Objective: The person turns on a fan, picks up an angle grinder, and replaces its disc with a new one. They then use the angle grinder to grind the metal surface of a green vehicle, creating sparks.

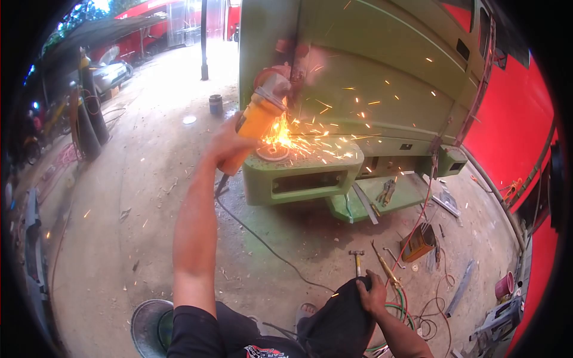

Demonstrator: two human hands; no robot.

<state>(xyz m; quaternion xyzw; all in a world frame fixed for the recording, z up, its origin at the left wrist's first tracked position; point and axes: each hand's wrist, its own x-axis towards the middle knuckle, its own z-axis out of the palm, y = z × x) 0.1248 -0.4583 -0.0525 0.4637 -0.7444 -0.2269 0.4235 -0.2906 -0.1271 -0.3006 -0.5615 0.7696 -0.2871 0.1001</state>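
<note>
My left hand (pixel 230 143) is closed around the orange body of an angle grinder (pixel 253 122), raised in front of me. Its disc end meets the green vehicle panel (pixel 352 77), and bright sparks spray down and to the right from there. The exact contact is blurred by pinkish haze and glare. Below the sparks juts a green bumper (pixel 304 179) with a rectangular opening, and a round disc (pixel 273 154) lies on its top. My right hand (pixel 374 292) rests over my black-clothed knee, fingers apart, near a hammer (pixel 357 261) on the floor.
Pliers (pixel 387 190) lie on a green step. A torch (pixel 385 265) with hoses, an open tin (pixel 419 243) and a grinder cord (pixel 268 247) are on the concrete. A bucket (pixel 149 325) stands by my left leg; gas cylinders (pixel 86 128) stand far left.
</note>
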